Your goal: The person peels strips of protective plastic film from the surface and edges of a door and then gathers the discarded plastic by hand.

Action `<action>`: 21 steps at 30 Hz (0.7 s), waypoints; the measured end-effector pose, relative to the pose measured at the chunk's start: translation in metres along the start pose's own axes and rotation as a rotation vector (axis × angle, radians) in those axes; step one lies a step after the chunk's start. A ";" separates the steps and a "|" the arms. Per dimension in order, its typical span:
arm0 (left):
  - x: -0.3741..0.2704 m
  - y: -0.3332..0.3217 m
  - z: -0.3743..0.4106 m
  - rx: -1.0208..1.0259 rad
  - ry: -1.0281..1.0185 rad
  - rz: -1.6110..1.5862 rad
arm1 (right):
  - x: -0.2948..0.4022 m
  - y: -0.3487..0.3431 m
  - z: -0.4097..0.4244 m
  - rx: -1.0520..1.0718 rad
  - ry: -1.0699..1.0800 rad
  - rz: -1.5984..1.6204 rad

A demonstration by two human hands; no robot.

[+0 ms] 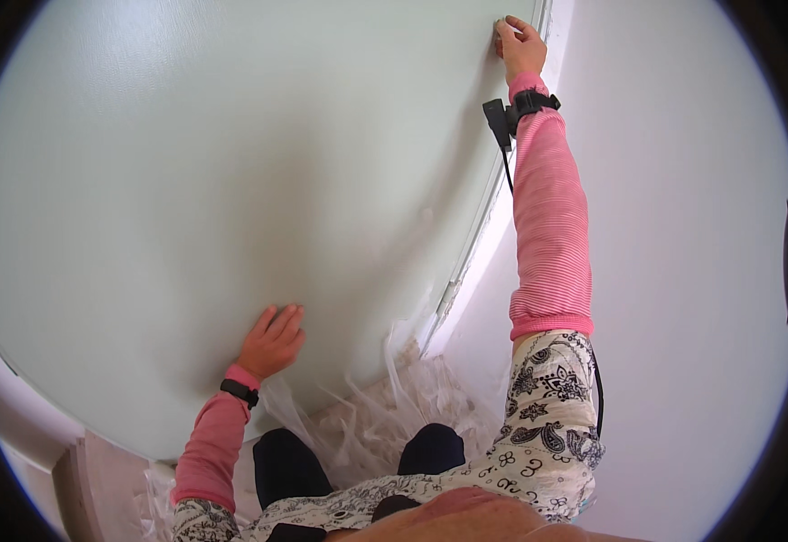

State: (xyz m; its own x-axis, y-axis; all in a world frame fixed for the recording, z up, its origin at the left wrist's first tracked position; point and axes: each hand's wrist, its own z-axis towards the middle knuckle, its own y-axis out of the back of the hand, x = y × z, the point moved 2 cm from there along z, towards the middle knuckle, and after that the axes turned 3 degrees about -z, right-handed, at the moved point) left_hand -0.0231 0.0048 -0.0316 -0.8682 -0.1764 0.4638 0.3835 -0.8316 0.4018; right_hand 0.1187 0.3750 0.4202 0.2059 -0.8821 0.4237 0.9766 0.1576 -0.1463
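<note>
A large pale green door panel (pixel 285 176) fills much of the view. My left hand (pixel 273 342) rests on its lower middle part, fingers extended and nothing held. Far up at the right, my right hand (pixel 521 49) is at the panel's edge beside the door frame (pixel 479 237). Its thumb and fingers are bent close together; whether a small thing is between them is too small to tell. Pink striped sleeves cover both forearms, with a black strap (pixel 239 391) on the left wrist and a strapped black device (pixel 499 122) on the right.
Crumpled clear plastic film (pixel 367 420) lies on the floor around my legs (pixel 431 450) and against the door's foot. A white wall (pixel 672 271) runs along my right side. The frame's lower end shows a hinge (pixel 447 295) and rough, chipped edges. A brown skirting or step (pixel 72 484) is at lower left.
</note>
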 end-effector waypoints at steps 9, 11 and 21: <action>-0.018 0.019 0.003 -0.038 -0.024 0.048 | 0.016 0.025 0.009 -0.260 0.454 -0.433; -0.021 0.018 0.001 -0.038 -0.031 0.052 | 0.011 0.027 0.011 -0.243 0.476 -0.481; -0.031 0.002 -0.011 0.019 -0.086 0.066 | -0.004 0.035 0.027 0.051 0.185 -0.221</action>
State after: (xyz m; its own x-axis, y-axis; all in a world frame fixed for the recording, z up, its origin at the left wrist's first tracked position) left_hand 0.0018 0.0029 -0.0537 -0.8108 -0.1841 0.5557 0.4457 -0.8095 0.3821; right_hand 0.1538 0.3964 0.4378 -0.0223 -0.9627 0.2695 0.9994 -0.0291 -0.0211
